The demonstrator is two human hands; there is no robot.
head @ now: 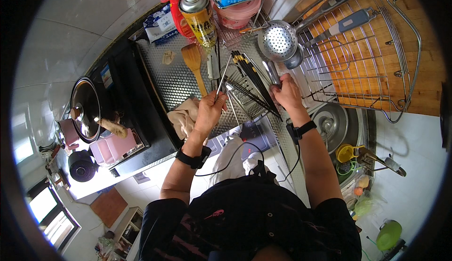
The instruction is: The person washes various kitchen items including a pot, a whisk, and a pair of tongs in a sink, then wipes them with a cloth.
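My left hand [212, 111] is closed around a thin metal rod [224, 75], perhaps a chopstick, which slants up from the fingers. My right hand [287, 93] grips a shiny metal utensil [271, 71]; its exact kind is hard to tell. Between the hands, a bundle of black chopsticks [255, 82] with gold bands lies across the textured metal counter [166, 80]. A flat metal grater [245, 96] is partly covered by dark sticks. Left of it lie a wooden spatula [193, 63] and a light-handled knife [212, 65]. A beige cloth [183, 116] lies beside my left hand.
A yellow spray can [200, 20] and a red spray bottle [176, 10] stand at the back. A perforated skimmer [278, 40] and a grey-handled utensil [348, 24] rest on a wire rack [339, 63]. The sink [328, 123] is right, a glass-lidded pan [85, 109] left.
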